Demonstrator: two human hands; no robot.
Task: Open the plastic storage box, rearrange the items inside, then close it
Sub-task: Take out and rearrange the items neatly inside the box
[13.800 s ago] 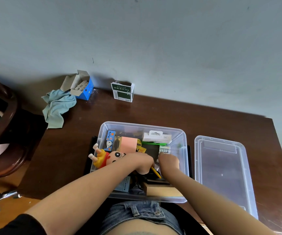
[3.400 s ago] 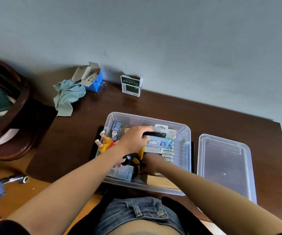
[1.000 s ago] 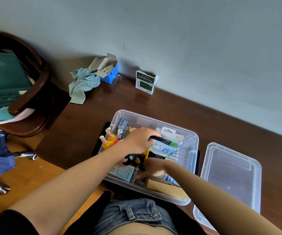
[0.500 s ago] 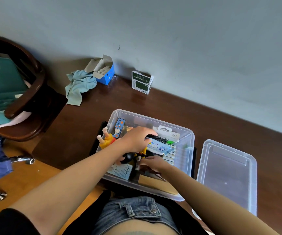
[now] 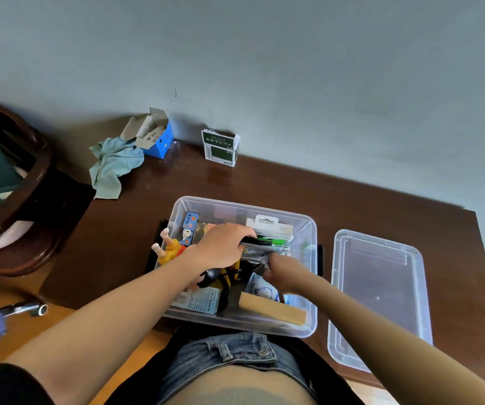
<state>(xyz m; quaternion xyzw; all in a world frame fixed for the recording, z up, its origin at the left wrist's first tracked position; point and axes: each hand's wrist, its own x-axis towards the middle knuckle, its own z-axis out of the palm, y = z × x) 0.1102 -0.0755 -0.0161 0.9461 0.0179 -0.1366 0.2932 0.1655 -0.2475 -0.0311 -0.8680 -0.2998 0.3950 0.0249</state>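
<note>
Rearranging is what I am watching: the clear plastic storage box is sitting open on the dark wooden counter, just in front of the person's lap. My left hand is gripping a dark flat packet above the contents, fingers curled round it. My right hand is reaching in just beside it, blurred, and I cannot tell whether it is holding anything. Opening is done; the clear plastic lid is lying upturned to the box's right, so closing is remaining. A yellow toy figure is leaning at the left wall.
</note>
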